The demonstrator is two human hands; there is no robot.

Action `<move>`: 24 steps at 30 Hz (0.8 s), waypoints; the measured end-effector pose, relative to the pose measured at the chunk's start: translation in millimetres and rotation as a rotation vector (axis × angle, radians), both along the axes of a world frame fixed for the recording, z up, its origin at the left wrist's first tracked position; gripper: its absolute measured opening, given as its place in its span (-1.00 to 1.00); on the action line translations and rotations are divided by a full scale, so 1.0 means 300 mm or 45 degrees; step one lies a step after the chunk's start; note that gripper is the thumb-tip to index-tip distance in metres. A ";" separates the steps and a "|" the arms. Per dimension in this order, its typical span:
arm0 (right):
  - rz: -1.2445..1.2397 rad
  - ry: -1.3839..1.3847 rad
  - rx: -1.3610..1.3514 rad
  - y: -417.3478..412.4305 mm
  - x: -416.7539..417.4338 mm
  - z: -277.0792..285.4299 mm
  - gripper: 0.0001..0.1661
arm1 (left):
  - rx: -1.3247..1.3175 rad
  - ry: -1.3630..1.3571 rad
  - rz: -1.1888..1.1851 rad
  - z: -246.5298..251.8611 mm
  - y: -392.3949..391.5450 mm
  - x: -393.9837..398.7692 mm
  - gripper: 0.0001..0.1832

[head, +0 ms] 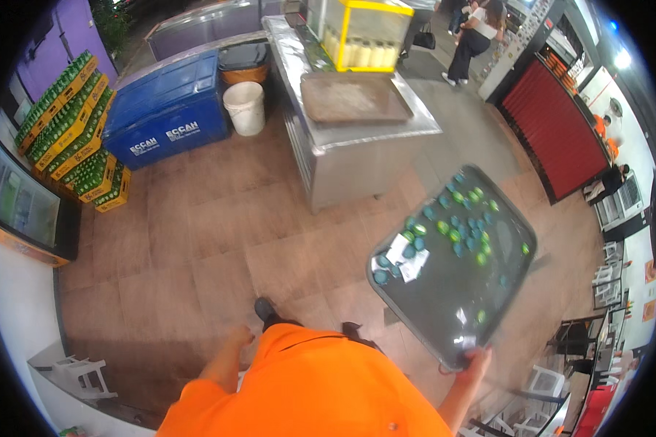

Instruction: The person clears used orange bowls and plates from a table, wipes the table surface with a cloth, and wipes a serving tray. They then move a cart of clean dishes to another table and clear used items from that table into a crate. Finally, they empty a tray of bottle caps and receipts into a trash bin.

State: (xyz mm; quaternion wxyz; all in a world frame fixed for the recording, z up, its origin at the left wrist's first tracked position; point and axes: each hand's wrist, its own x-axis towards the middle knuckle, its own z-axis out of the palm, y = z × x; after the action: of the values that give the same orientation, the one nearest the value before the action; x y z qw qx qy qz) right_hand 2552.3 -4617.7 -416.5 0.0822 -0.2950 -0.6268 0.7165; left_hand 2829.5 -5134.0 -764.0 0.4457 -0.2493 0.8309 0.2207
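Note:
A dark grey rectangular tray (448,295) hangs out to the right of my orange shirt, and my right hand (473,361) grips its near corner. Many small blue-green and bright green round pieces, possibly bottle caps (455,236), lie scattered over it. White slips of paper (414,265) rest among them near its left corner. My left hand (243,335) hangs low at my left side, over the tiled floor; its fingers look curled, and whether it holds anything is not clear.
Ahead stands a steel counter (361,158) bearing a brown tray (355,98) and a yellow-framed case (369,38). A white bucket (244,109), a blue chest (167,109) and stacked crates of green bottles (76,131) are at left. People stand beyond the counter; white stools (546,381) are at lower right.

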 end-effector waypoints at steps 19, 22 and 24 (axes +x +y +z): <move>1.050 -0.109 -0.461 -2.556 -1.134 -0.438 -0.49 | -0.129 0.424 1.506 -0.026 -1.646 -0.310 -0.68; 1.026 -0.317 -0.374 -2.889 -1.237 -0.440 -0.49 | -0.089 0.486 1.491 -0.080 -1.838 -0.343 -0.68; 0.943 -0.445 -0.318 -3.097 -1.270 -0.373 -0.43 | 0.153 0.617 1.752 -0.053 -2.034 -0.472 -0.66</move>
State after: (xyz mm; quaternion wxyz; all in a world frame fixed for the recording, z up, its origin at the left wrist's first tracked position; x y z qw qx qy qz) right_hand 2171.2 -5546.9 -528.4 -0.3245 -0.1748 -0.6032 0.7073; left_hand 2687.8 -5744.3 -779.8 0.0227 -0.6342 0.5482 0.5448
